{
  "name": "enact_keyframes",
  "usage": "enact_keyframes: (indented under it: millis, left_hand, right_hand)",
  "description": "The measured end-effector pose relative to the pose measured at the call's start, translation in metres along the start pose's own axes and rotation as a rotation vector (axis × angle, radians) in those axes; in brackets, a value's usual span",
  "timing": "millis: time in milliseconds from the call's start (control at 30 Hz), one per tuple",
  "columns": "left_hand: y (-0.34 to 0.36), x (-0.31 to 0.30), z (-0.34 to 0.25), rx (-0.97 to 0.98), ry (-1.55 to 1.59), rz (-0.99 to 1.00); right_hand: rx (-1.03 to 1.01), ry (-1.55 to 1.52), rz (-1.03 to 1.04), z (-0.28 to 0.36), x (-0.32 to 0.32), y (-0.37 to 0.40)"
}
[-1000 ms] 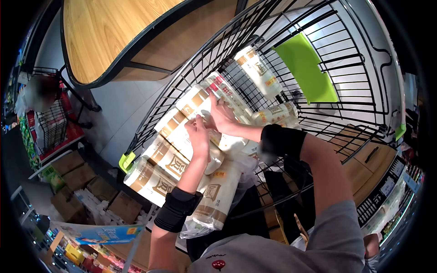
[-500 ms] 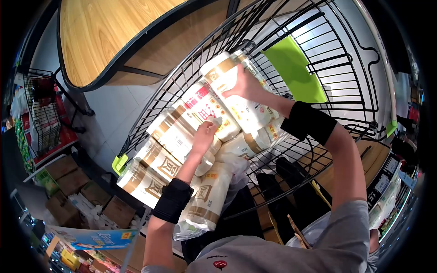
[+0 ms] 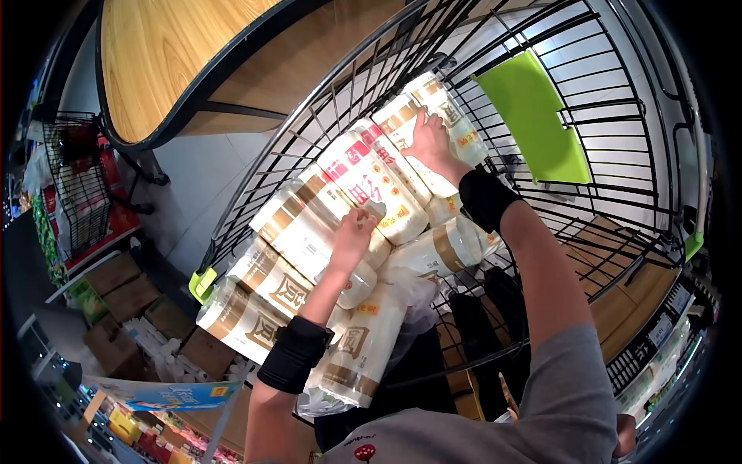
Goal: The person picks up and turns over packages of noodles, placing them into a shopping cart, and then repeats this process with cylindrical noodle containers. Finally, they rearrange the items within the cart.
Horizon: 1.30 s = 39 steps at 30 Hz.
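Several long, plastic-wrapped packs of toilet rolls lie side by side in a wire shopping cart. My right hand (image 3: 431, 145) rests with spread fingers on a brown-banded pack (image 3: 399, 116) near the far end. Beside it is a red-banded pack (image 3: 376, 185). My left hand (image 3: 354, 236) has curled fingers at the near side of that pack, by a bit of clear plastic; what they pinch is hidden. Under my left forearm lie more brown-banded packs (image 3: 267, 274). One loose pack (image 3: 357, 340) leans closest to my body, with crumpled clear film (image 3: 413, 290) beside it.
The black wire cart (image 3: 270, 155) surrounds the packs, with a green plastic panel (image 3: 533, 116) on its right. A wood-topped counter (image 3: 178, 62) stands beyond it. Cardboard boxes (image 3: 116, 344) and a second cart (image 3: 77, 185) are on the left.
The brown-banded pack under my right hand has moved away from me and settled beside the red-banded pack. My right fingers now lie spread on it. My left hand has barely moved.
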<state>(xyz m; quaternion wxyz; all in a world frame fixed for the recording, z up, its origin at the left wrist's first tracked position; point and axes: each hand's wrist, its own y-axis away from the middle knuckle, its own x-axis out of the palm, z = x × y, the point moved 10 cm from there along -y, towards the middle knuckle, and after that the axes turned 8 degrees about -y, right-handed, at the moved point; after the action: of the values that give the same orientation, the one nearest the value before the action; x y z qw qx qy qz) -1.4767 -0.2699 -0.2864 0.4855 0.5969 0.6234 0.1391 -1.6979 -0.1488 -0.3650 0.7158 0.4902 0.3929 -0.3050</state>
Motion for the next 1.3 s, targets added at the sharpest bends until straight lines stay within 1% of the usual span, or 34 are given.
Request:
enact_keyframes:
  millis: [67,167,200,233,300,333,367,400,433,500,533,633,667,700,733,767,800,900,967,1067,1167,1200,1300]
  left_hand:
    - [-0.001,-0.001,-0.003,0.001,0.011,0.014]
    - [0.002,-0.006,-0.010,-0.009,0.055,0.017]
    - [0.002,-0.008,-0.013,-0.009,0.060,0.010]
    - [0.003,-0.009,-0.014,-0.011,0.067,0.003]
    - [0.007,-0.009,-0.014,-0.015,0.083,0.000]
    - [0.007,-0.009,-0.015,-0.013,0.091,-0.001]
    - [0.008,-0.009,-0.016,-0.009,0.098,-0.003]
    - [0.010,-0.011,-0.019,0.004,0.094,-0.006]
    - [0.012,-0.012,-0.020,0.017,0.090,-0.013]
    - [0.015,-0.014,-0.021,0.029,0.116,-0.013]
    - [0.017,-0.014,-0.021,0.031,0.150,-0.007]
    - [0.027,-0.020,-0.025,0.015,0.196,-0.013]
    - [0.033,-0.026,-0.029,0.010,0.207,-0.009]
    - [0.040,-0.033,-0.033,0.005,0.216,-0.005]
    - [0.047,-0.045,-0.042,0.082,0.227,-0.056]
    - [0.050,-0.051,-0.038,0.085,0.245,-0.083]
    - [0.049,-0.058,-0.034,0.093,0.266,-0.109]
    - [0.061,-0.090,-0.039,0.120,0.377,-0.216]
    - [0.075,-0.114,-0.063,0.281,0.376,-0.322]
    - [0.066,-0.118,-0.083,0.651,0.237,-0.439]
    - [0.080,-0.119,-0.121,0.803,0.448,-0.149]
    - [0.087,-0.122,-0.126,0.760,0.500,-0.066]
    - [0.153,-0.167,-0.148,0.925,0.587,-0.360]
  right_hand:
    - [-0.023,0.024,-0.033,0.007,-0.001,-0.001]
    - [-0.089,-0.063,-0.112,0.020,-0.017,0.001]
    - [-0.132,-0.143,-0.123,0.036,-0.038,0.008]
    - [-0.276,-0.012,-0.250,0.060,-0.053,0.013]
    - [-0.255,-0.294,0.049,0.096,-0.049,0.025]
    - [-0.258,-0.386,0.148,0.110,-0.032,0.029]
    - [-0.262,-0.479,0.246,0.121,-0.007,0.029]
    - [-0.276,-0.655,0.292,0.128,0.015,0.027]
    - [-0.253,-0.632,0.342,0.133,0.022,0.032]
    - [-0.206,-0.337,0.236,0.140,0.002,0.043]
    - [-0.224,-0.331,0.083,0.137,0.008,0.037]
    - [-0.180,-0.393,0.221,0.135,0.013,0.037]
    - [-0.161,-0.354,0.182,0.134,0.006,0.040]
    - [-0.210,-0.351,0.073,0.138,-0.009,0.046]
    - [-0.259,-0.399,0.027,0.140,-0.020,0.051]
    - [-0.304,-0.442,-0.017,0.141,-0.034,0.060]
    - [-0.370,-0.464,-0.162,0.143,-0.058,0.075]
    - [-0.523,-0.535,-0.330,0.143,-0.120,0.120]
    - [-0.555,-0.570,-0.312,0.146,-0.149,0.141]
    - [-0.588,-0.581,-0.322,0.154,-0.189,0.166]
    - [-0.671,-0.555,-0.477,0.170,-0.246,0.208]
    - [-0.696,-0.529,-0.501,0.177,-0.265,0.225]
    - [-0.726,-0.633,-0.572,0.203,-0.326,0.282]
